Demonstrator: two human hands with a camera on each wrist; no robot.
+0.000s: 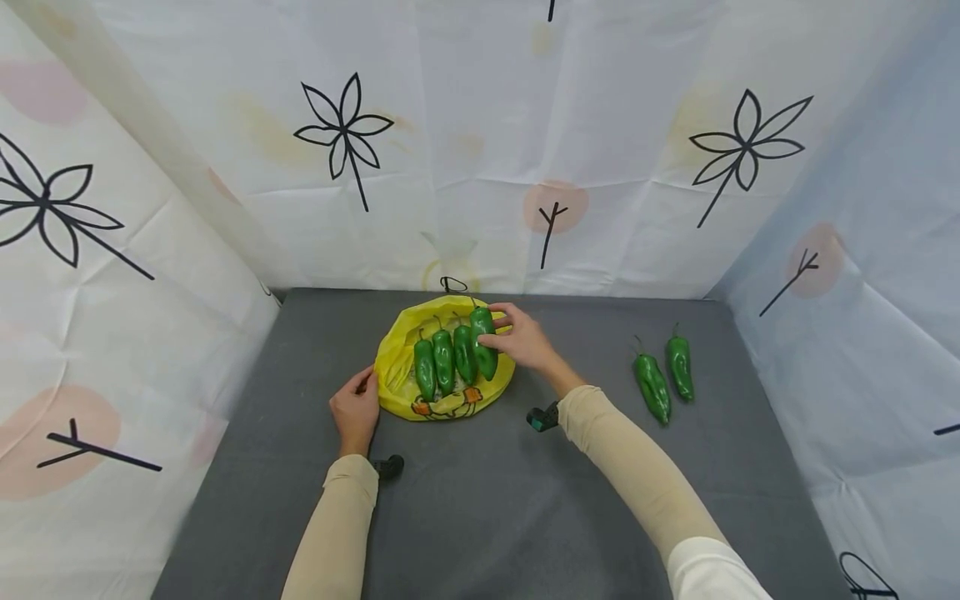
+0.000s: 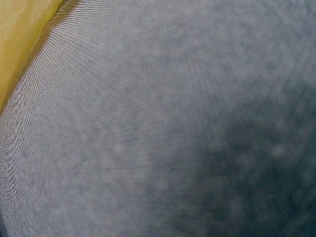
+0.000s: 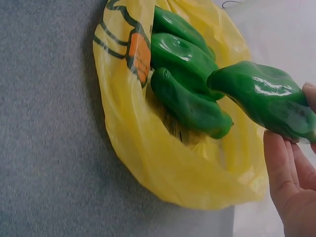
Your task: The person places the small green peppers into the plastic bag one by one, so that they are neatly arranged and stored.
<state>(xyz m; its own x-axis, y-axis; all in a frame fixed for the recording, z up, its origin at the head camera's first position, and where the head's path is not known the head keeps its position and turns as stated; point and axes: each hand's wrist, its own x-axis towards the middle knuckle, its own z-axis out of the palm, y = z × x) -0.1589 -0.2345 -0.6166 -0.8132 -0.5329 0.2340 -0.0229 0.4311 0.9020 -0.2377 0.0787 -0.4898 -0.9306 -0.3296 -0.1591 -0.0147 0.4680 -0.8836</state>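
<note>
- Right hand (image 1: 525,342): the fingers and thumb pinch one green pepper (image 1: 484,360) from its right side, near the stem end; the right wrist view shows the thumb on one face and fingertips on the other.
- Held pepper: located over the right part of an open yellow bag (image 1: 392,367), its stem end toward the backdrop.
- Bagged peppers (image 1: 443,358): three, side by side within the bag's mouth, stems pointing away from the person.
- Bag: mouth upward, sides rolled low; an orange and black print marks the near wall.
- Left hand (image 1: 355,410): the thumb and forefinger appear to pinch the bag's left rim; the left wrist view, showing only a yellow edge and blurred grey, does not confirm the contact.
- Loose peppers: two, lying well to the right of the bag, the longer one (image 1: 652,388) just beside the other (image 1: 680,368), apart from it.
- Tabletop (image 1: 465,517): dark grey, carrying the bag and the loose pair.
- Backdrop (image 1: 465,150): white cloth with black line-drawn flowers and twigs on pale pink discs.
- Sleeves (image 1: 630,467): beige.
</note>
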